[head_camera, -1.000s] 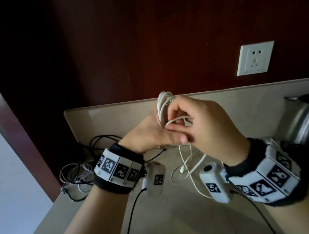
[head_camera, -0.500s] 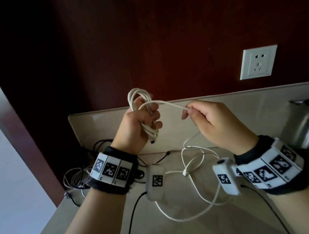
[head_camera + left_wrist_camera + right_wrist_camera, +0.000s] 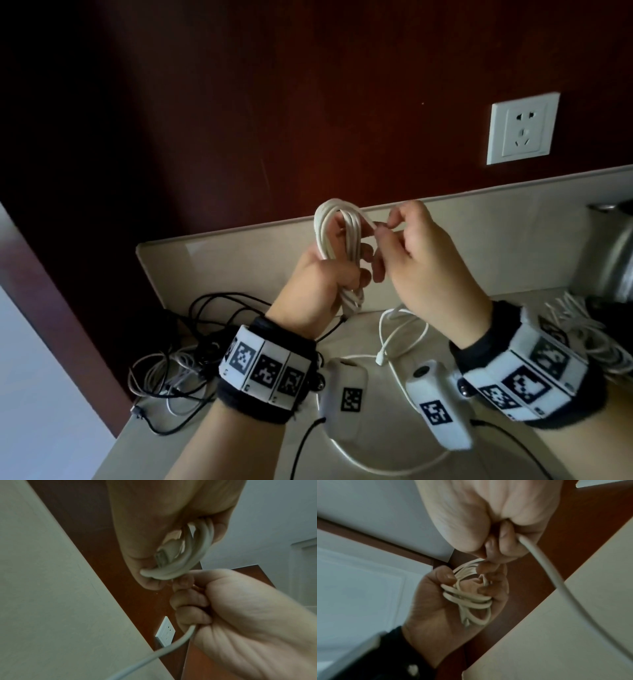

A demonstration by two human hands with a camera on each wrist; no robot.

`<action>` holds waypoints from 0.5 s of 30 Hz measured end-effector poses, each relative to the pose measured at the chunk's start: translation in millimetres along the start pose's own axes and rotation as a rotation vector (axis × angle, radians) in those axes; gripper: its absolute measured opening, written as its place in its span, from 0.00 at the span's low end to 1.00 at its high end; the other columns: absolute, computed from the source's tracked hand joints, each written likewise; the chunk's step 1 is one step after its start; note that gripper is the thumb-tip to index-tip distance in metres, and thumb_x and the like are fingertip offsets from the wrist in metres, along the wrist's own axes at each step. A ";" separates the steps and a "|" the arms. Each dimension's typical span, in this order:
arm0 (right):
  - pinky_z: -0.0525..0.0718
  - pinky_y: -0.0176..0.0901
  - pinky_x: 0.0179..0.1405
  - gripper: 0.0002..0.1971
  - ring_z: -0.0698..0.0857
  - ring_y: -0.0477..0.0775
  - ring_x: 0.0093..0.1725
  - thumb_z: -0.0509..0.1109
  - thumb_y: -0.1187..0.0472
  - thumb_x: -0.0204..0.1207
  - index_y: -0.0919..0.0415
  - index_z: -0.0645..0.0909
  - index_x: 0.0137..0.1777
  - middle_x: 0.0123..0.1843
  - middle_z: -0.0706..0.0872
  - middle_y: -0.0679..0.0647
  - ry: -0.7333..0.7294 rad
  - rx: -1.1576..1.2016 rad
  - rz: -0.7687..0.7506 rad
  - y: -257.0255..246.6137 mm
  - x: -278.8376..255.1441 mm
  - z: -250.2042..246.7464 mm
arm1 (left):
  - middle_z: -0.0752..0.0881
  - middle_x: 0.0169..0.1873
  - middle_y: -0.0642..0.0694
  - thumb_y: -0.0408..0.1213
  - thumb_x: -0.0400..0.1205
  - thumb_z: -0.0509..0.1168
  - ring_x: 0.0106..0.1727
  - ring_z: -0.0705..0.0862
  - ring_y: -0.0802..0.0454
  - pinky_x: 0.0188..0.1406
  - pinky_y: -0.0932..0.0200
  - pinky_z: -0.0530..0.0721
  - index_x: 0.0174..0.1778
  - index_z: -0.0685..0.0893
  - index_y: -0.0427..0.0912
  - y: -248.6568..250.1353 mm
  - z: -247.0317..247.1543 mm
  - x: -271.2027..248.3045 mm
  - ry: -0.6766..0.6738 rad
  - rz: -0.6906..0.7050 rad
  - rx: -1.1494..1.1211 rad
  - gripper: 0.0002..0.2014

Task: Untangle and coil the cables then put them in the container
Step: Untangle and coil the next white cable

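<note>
A white cable (image 3: 337, 240) is wound in several loops and my left hand (image 3: 325, 274) grips the bundle upright above the counter. The loops (image 3: 467, 596) lie across that palm, with a plug end (image 3: 162, 555) tucked in. My right hand (image 3: 404, 250) sits close beside the coil and pinches the free strand (image 3: 371, 224) at the top of the loops. The loose tail (image 3: 394, 339) hangs down to the counter, ending in a small connector (image 3: 379, 360). The container is not in view.
A tangle of black and white cables (image 3: 178, 370) lies on the beige counter (image 3: 239, 260) at the left. More white cable (image 3: 582, 329) lies at the right beside a metal vessel (image 3: 606, 260). A wall socket (image 3: 522, 128) sits on the dark red wall.
My right hand has swung back from the right to the coil, laying another turn of cable over the loops. The hanging tail has become shorter.
</note>
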State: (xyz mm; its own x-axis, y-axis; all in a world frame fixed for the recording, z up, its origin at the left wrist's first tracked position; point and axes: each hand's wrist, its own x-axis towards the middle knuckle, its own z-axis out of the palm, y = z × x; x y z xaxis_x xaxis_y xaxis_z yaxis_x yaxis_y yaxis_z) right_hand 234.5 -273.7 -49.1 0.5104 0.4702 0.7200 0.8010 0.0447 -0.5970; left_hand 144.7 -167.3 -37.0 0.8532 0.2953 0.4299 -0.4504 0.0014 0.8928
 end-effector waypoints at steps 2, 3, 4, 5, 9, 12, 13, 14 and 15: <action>0.80 0.56 0.27 0.09 0.83 0.60 0.26 0.62 0.58 0.86 0.50 0.66 0.44 0.31 0.86 0.61 0.012 0.030 0.057 -1.5 0.7 1.3 | 0.82 0.36 0.36 0.17 0.58 0.53 0.32 0.81 0.44 0.30 0.52 0.78 0.51 0.76 0.33 1.8 5.3 -2.4 -0.032 0.025 -0.018 0.25; 0.78 0.54 0.25 0.11 0.81 0.61 0.26 0.64 0.57 0.85 0.50 0.66 0.42 0.32 0.86 0.63 0.013 0.053 0.099 -2.8 1.3 0.5 | 0.85 0.36 0.39 0.16 0.58 0.53 0.34 0.81 0.41 0.34 0.50 0.78 0.52 0.75 0.34 1.3 7.6 -2.9 -0.038 0.033 -0.037 0.26; 0.76 0.53 0.25 0.13 0.80 0.62 0.25 0.65 0.55 0.85 0.51 0.66 0.41 0.32 0.86 0.64 0.011 0.069 0.140 -3.9 2.7 -0.9 | 0.86 0.39 0.39 0.17 0.58 0.53 0.40 0.81 0.37 0.41 0.45 0.77 0.53 0.74 0.34 0.6 9.7 -3.1 -0.040 0.041 -0.061 0.27; 0.74 0.52 0.24 0.14 0.78 0.60 0.23 0.66 0.52 0.84 0.53 0.66 0.40 0.31 0.87 0.63 0.005 0.080 0.185 -4.6 4.1 -3.3 | 0.85 0.44 0.36 0.17 0.58 0.53 0.46 0.79 0.37 0.45 0.41 0.74 0.54 0.74 0.35 0.3 11.8 -3.4 -0.038 0.051 -0.083 0.28; 0.73 0.39 0.19 0.19 0.76 0.43 0.19 0.72 0.45 0.78 0.57 0.69 0.40 0.25 0.84 0.52 -0.030 0.153 0.323 -7.4 6.7 -9.7 | 0.83 0.42 0.37 0.17 0.58 0.53 0.41 0.82 0.40 0.37 0.49 0.77 0.53 0.74 0.37 -1.4 15.8 -2.5 -0.019 0.090 -0.108 0.27; 0.74 0.43 0.20 0.22 0.75 0.44 0.20 0.72 0.38 0.74 0.54 0.68 0.40 0.25 0.81 0.49 -0.022 0.106 0.320 -8.9 5.0 -2.7 | 0.82 0.34 0.45 0.17 0.59 0.54 0.39 0.80 0.42 0.31 0.51 0.76 0.51 0.75 0.39 -3.5 17.6 -1.8 0.000 0.088 -0.075 0.25; 0.73 0.42 0.21 0.22 0.74 0.44 0.20 0.72 0.37 0.71 0.53 0.69 0.41 0.25 0.80 0.47 -0.024 0.124 0.324 -8.6 4.2 0.1 | 0.82 0.33 0.47 0.17 0.60 0.54 0.40 0.79 0.42 0.31 0.51 0.76 0.50 0.75 0.40 -2.4 18.3 -2.3 0.005 0.079 -0.084 0.24; 0.72 0.41 0.21 0.22 0.73 0.43 0.20 0.72 0.37 0.70 0.53 0.70 0.44 0.24 0.79 0.45 -0.040 0.170 0.330 -7.5 3.6 1.9 | 0.82 0.32 0.48 0.18 0.60 0.53 0.39 0.80 0.42 0.31 0.51 0.77 0.48 0.75 0.40 -0.2 18.0 -2.4 0.010 0.080 -0.117 0.22; 0.70 0.40 0.20 0.20 0.72 0.44 0.20 0.71 0.39 0.72 0.54 0.71 0.47 0.23 0.78 0.45 -0.079 0.224 0.331 -6.4 3.0 2.4 | 0.81 0.33 0.47 0.18 0.61 0.53 0.38 0.81 0.43 0.31 0.51 0.78 0.46 0.74 0.40 3.1 16.1 -2.0 0.026 0.088 -0.169 0.21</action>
State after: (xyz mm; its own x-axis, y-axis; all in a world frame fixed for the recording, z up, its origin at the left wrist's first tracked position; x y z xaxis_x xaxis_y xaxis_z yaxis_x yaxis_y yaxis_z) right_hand 230.1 -270.5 -44.0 0.6966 0.5573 0.4519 0.5049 0.0666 -0.8606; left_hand 145.8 -183.3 -33.0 0.8028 0.3256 0.4995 -0.5623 0.1346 0.8159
